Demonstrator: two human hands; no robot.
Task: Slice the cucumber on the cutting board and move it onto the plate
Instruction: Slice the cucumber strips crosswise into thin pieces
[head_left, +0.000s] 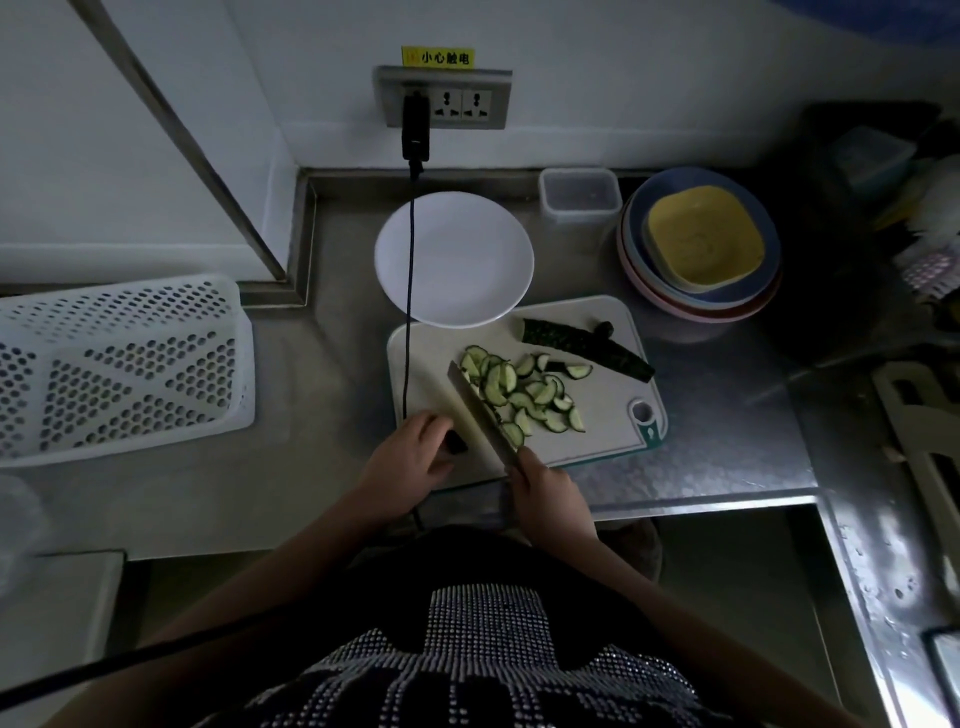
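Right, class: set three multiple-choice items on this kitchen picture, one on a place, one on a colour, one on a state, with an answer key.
1. Where do the cucumber slices lie?
A on the white plate
B on the cutting board
C in the basket

2. What colour is the top dish of the stack?
A yellow
B red
C black

3. What does the right hand do?
A rests flat
B holds the knife
C lifts the plate

Key: 1 B, slices sit on the cutting board, the white plate bare. 2 A, the top dish is yellow. 3 B, its grip is round the handle of the knife.
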